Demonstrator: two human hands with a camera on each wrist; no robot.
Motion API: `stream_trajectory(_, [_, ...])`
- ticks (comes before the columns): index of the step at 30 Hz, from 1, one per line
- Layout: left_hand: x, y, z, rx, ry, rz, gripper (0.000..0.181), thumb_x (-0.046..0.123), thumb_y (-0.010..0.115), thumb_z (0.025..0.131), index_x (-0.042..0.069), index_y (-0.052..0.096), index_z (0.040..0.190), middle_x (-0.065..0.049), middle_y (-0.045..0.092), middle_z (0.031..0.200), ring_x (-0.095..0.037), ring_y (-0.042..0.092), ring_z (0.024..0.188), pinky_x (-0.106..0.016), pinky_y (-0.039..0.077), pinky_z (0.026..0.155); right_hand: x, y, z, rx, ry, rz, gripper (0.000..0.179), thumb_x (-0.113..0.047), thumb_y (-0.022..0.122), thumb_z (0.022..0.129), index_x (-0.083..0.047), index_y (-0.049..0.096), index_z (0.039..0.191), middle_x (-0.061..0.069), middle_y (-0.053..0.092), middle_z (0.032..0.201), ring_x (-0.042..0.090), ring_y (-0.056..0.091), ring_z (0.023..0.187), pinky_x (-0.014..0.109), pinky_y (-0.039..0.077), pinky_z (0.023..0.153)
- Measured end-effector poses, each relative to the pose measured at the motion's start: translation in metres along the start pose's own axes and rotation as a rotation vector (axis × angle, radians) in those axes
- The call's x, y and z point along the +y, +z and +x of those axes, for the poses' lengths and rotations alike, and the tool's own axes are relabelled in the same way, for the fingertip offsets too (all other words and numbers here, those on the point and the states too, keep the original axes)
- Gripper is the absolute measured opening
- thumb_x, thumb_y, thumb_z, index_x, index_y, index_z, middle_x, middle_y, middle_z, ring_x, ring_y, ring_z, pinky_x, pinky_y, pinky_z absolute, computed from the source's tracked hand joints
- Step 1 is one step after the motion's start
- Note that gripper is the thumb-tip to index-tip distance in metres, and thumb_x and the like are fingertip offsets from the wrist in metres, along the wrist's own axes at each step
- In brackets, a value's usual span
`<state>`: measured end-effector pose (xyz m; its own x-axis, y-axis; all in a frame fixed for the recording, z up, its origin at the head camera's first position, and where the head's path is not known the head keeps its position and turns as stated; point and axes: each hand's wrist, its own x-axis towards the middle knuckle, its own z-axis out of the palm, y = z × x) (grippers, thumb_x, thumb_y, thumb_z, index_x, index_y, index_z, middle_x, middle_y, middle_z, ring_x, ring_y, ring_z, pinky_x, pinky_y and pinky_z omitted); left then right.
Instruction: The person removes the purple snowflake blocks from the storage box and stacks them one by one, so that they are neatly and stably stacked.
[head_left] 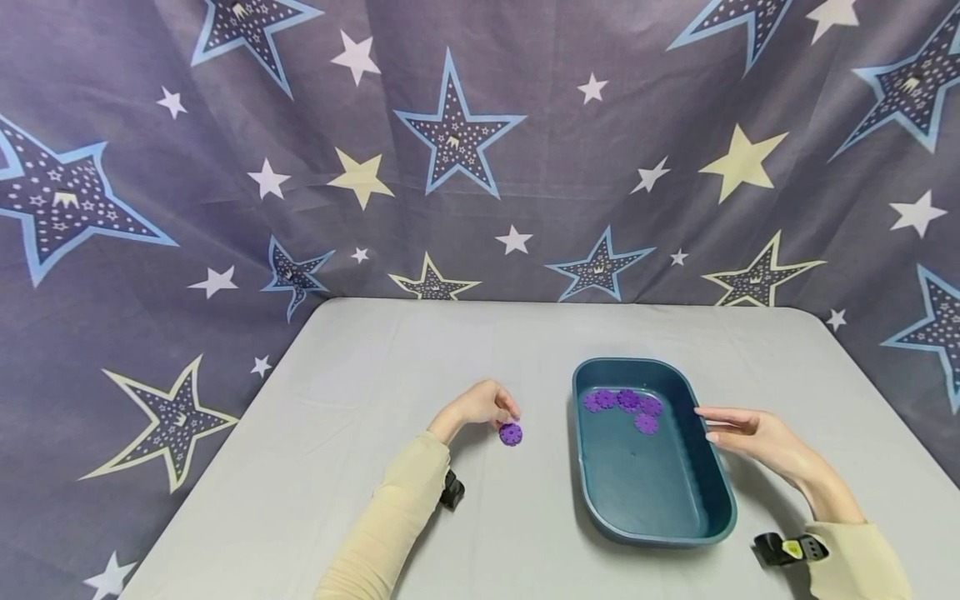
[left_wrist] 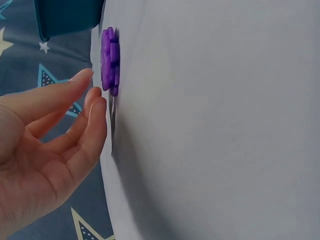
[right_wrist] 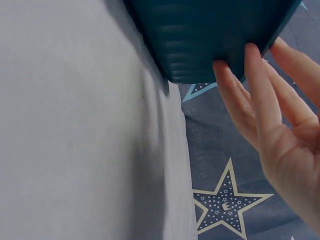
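Observation:
My left hand (head_left: 483, 403) is at the near edge of a purple notched disc piece (head_left: 511, 434) lying on the table. In the left wrist view, the purple piece (left_wrist: 110, 61) looks like two layers, and the thumb and loosely bent fingers (left_wrist: 98, 115) stop just short of it with a gap between them. On the other side, my right hand (head_left: 765, 446) touches the outer right wall of a dark teal tub (head_left: 654, 535) with extended fingertips (right_wrist: 252, 52). Several purple discs (head_left: 628, 401) lie inside the tub, gathered at its far end.
A pale cloth covers the table (head_left: 420, 350). Behind it hangs a grey curtain (head_left: 525, 225) printed with stars. Dark wrist straps, one showing a buckle (head_left: 791, 548), sit by both sleeves.

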<state>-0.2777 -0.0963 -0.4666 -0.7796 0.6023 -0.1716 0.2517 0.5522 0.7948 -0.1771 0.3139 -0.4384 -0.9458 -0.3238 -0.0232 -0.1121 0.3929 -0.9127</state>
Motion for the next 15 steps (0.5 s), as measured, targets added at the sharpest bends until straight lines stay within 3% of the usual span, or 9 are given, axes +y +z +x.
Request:
stream_trajectory(1, [0.018, -0.002, -0.009, 0.019, -0.027, 0.006, 0.012, -0.008, 0.057, 0.078, -0.007, 0.065, 0.087, -0.016, 0.065, 0.077, -0.023, 0.061, 0.062, -0.031, 0.052, 0.057, 0.000, 0.000, 0.000, -0.001, -0.001, 0.000, 0.046, -0.014, 0.059, 0.084, 0.009, 0.046, 0.122, -0.020, 0.058, 0.106, 0.001, 0.059, 0.090, 0.013, 0.045, 0.075])
stream_trajectory(2, [0.030, -0.004, -0.015, 0.031, -0.012, 0.006, 0.013, -0.008, 0.056, 0.078, -0.010, 0.063, 0.089, -0.018, 0.064, 0.078, -0.026, 0.060, 0.062, -0.031, 0.052, 0.057, 0.000, 0.000, 0.000, 0.000, -0.002, 0.001, 0.046, -0.014, 0.059, 0.084, 0.009, 0.046, 0.122, -0.020, 0.058, 0.105, 0.001, 0.059, 0.090, 0.014, 0.045, 0.075])
stream_trajectory(5, [0.054, -0.006, -0.024, 0.062, 0.021, 0.017, 0.017, -0.008, 0.052, 0.080, -0.014, 0.059, 0.095, -0.024, 0.062, 0.079, -0.035, 0.059, 0.065, -0.031, 0.051, 0.056, 0.000, 0.000, 0.000, -0.001, -0.003, 0.001, 0.046, -0.014, 0.059, 0.084, 0.009, 0.046, 0.122, -0.020, 0.059, 0.105, 0.001, 0.059, 0.090, 0.013, 0.045, 0.075])
stream_trajectory(9, [0.057, -0.006, -0.015, 0.084, 0.062, 0.012, 0.020, -0.005, 0.055, 0.079, -0.009, 0.062, 0.097, -0.018, 0.063, 0.078, -0.034, 0.058, 0.067, -0.021, 0.046, 0.054, -0.001, 0.000, 0.000, 0.000, 0.003, 0.006, 0.046, -0.014, 0.059, 0.084, 0.009, 0.046, 0.122, -0.019, 0.059, 0.105, 0.001, 0.059, 0.090, 0.013, 0.045, 0.075])
stream_trajectory(12, [0.051, -0.004, -0.002, 0.089, 0.081, 0.019, 0.020, 0.000, 0.059, 0.079, -0.003, 0.064, 0.097, -0.010, 0.064, 0.078, -0.023, 0.059, 0.066, -0.017, 0.044, 0.056, -0.001, 0.000, 0.000, 0.001, 0.005, 0.006, 0.046, -0.014, 0.060, 0.084, 0.009, 0.047, 0.122, -0.019, 0.059, 0.105, 0.001, 0.059, 0.090, 0.014, 0.045, 0.074])
stream_trajectory(15, [0.061, -0.004, 0.003, 0.087, 0.092, 0.043, 0.019, 0.004, 0.061, 0.079, 0.000, 0.065, 0.097, -0.007, 0.064, 0.081, -0.016, 0.058, 0.070, -0.018, 0.045, 0.061, -0.001, 0.000, -0.001, 0.001, 0.006, 0.002, 0.046, -0.014, 0.060, 0.084, 0.009, 0.046, 0.122, -0.018, 0.059, 0.105, 0.001, 0.059, 0.090, 0.014, 0.045, 0.074])
